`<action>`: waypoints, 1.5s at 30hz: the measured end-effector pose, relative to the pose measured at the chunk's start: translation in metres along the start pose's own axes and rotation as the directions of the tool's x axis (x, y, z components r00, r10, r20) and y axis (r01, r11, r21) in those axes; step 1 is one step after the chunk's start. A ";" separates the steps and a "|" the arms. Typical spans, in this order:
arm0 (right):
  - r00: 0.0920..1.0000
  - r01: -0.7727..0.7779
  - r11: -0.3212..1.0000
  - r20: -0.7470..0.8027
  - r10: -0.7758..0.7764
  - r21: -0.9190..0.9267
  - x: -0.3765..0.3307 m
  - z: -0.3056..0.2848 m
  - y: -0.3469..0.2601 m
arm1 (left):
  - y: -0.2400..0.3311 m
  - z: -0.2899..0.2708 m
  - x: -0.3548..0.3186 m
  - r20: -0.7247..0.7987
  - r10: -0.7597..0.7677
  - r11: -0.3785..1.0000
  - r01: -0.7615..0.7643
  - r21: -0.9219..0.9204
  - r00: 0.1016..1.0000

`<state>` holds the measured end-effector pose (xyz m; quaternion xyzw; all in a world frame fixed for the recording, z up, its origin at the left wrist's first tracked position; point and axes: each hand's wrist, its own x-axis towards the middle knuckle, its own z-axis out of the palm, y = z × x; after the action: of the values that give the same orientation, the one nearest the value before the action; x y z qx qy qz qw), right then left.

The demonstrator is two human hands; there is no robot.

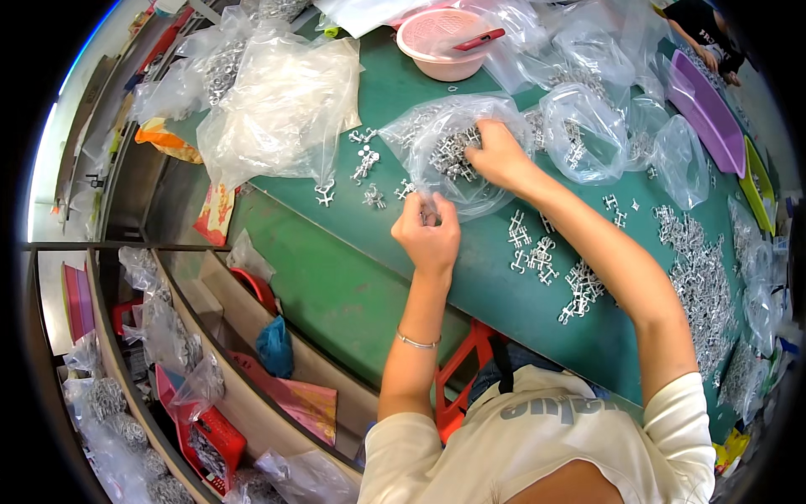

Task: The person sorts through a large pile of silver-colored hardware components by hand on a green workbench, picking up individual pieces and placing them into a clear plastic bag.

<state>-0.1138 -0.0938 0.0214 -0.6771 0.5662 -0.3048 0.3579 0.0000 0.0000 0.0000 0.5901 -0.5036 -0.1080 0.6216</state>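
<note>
A clear plastic bag (403,126) lies open on the green table, with a heap of small silver metal pieces (453,155) inside. My right hand (501,155) reaches into this bag from the right; its fingertips are down among the pieces and hidden. Just below the bag's near edge, my left hand (428,235) is closed, thumb and fingers curled together. Something small and greyish shows between them, too little to name. Small groups of branched metal pieces (366,164) lie on the table left of the bag.
A pink basket (420,59) with a red-handled tool (478,39) stands beyond the bag. More clear bags (583,134) sit to its right. Loose metal pieces (697,269) spread over the table's right side, near a purple tray (705,118). At left are filled shelves and a red stool (460,370).
</note>
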 end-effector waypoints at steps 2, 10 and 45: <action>0.923 0.279 0.904 -0.169 -0.345 -0.325 -0.009 0.002 0.005 | 0.002 -0.002 0.001 0.012 0.003 1.000 -0.003 0.006 1.000; 0.935 0.335 0.732 0.115 -0.335 -0.593 -0.036 0.002 0.010 | -0.001 0.002 -0.002 0.036 -0.002 1.000 0.002 0.000 0.999; 0.905 0.423 0.631 0.264 -0.334 -0.650 -0.024 -0.006 0.004 | -0.006 0.002 0.000 0.067 0.027 0.998 -0.030 0.051 0.997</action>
<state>-0.1253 -0.0718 0.0215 -0.8811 0.4611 -0.0978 0.0383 0.0013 -0.0035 -0.0053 0.5949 -0.5348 -0.1055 0.5907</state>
